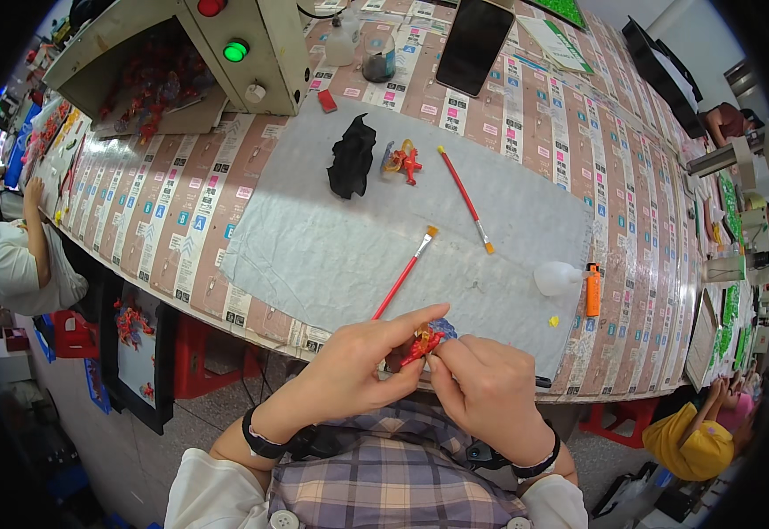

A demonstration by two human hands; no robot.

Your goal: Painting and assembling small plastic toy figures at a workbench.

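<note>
Close to the table's front edge, a small red, yellow and blue figurine (430,339) is between my two hands. My left hand (362,360) pinches it from the left between thumb and fingers. From the right, the curled fingers of my right hand (490,379) grip its other side; its fingertips are partly hidden. A red-handled flat brush (402,278) lies just beyond my left hand, and a second red-handled brush (466,203) lies farther off. Another red and yellow figurine (402,161) rests on the grey cloth (314,256), beside a crumpled black cloth (352,157).
On the right are a translucent squeeze bottle (556,279) and an orange lighter (593,291). A beige metal box (270,53) with a green lamp stands back left, holding red pieces. Behind stand a glass jar (378,62) and a dark phone-like slab (475,46). Other people sit at both sides.
</note>
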